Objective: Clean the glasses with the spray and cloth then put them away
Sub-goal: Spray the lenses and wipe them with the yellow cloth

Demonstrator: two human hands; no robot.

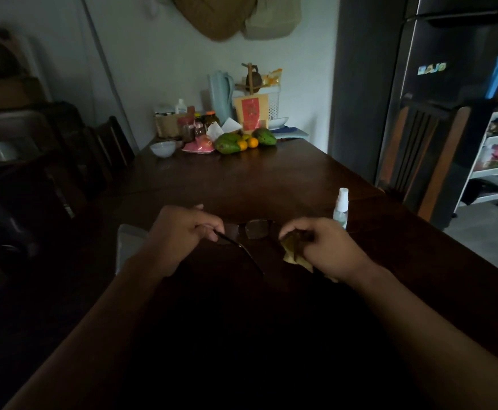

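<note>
- Both hands hold items above the table (271, 179).
- Left hand (179, 232) grips the glasses (250, 229).
- Right hand (324, 244) pinches the cloth (293, 253) against one lens.
- Spray bottle (341, 208) stands upright nearby.

The counter (271, 184) is dark wood with a smooth, faintly glossy finish. The glasses (250, 230) have a dark frame (plastic, by its look) and clear lenses. The cloth (293, 253) is soft, matt yellow fabric, crumpled. The spray bottle (341, 209) is translucent plastic with a white cap. The refrigerator (437, 84) shows a dark, glossy front.
</note>
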